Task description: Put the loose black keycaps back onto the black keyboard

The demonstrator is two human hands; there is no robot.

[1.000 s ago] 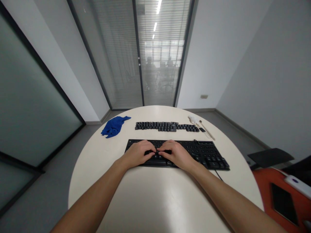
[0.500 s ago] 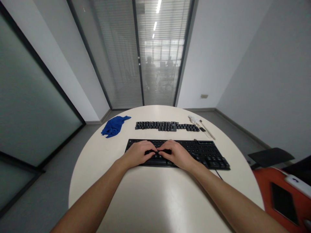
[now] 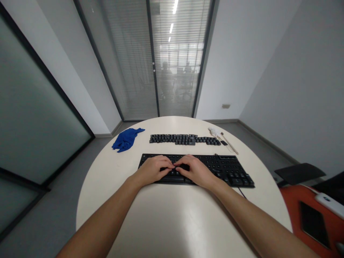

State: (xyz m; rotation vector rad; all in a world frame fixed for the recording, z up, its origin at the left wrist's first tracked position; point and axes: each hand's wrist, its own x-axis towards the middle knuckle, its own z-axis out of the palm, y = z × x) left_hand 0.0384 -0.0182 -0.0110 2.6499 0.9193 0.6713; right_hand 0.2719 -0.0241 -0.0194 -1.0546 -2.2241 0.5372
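A black full-size keyboard (image 3: pixel 223 168) lies across the round table in front of me. My left hand (image 3: pixel 153 169) rests over its left half, thumb and fingers drawn together in a pinch. From the other side my right hand (image 3: pixel 195 170) pinches at the same spot near the middle. The fingertips of both hands nearly meet around a small black keycap on the keyboard, mostly hidden by the fingers. Behind the keyboard, loose black keycaps (image 3: pixel 173 139) lie grouped in rows.
A crumpled blue cloth (image 3: pixel 127 139) lies at the table's (image 3: pixel 158 222) back left. Back right are a thin brush (image 3: pixel 229 143), a white crumpled piece (image 3: pixel 214 132) and a small black piece (image 3: pixel 224 143). An orange chair (image 3: pixel 295 204) holding a dark phone-like slab (image 3: pixel 314 224) stands at right.
The fingertips of my left hand have shifted very slightly to the right. Otherwise both hands and the keyboard stay in place.
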